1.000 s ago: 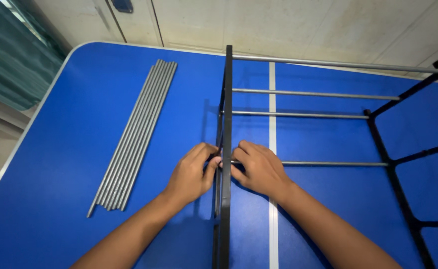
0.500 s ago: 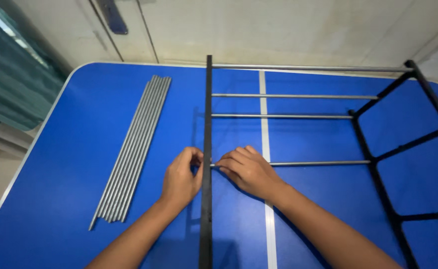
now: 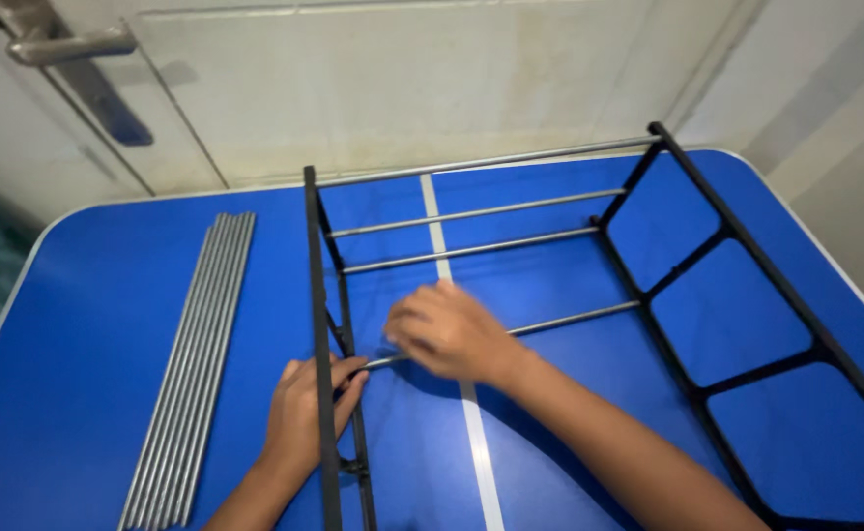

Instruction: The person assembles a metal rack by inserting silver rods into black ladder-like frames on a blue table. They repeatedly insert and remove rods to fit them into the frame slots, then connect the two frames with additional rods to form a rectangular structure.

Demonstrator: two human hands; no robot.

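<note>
Two black metal side frames stand on edge on a blue table [image 3: 98, 324], the left frame [image 3: 316, 295] and the right frame [image 3: 737, 285], joined by several grey metal rods [image 3: 471, 212]. My left hand [image 3: 304, 413] grips the left frame from its outer side, fingers wrapped round the bars. My right hand [image 3: 447, 332] is closed over the near rod [image 3: 575, 318] close to where it meets the left frame. The rod's end is hidden under my fingers.
A bundle of several loose grey rods [image 3: 196, 354] lies flat on the table's left part. A white stripe [image 3: 476, 442] runs down the table's middle. A pale wall and a door with a metal handle [image 3: 63, 44] lie behind the far edge.
The view has swung right, showing the whole right frame. My right hand has slid along the near rod; my left hand has dropped lower on the left frame.
</note>
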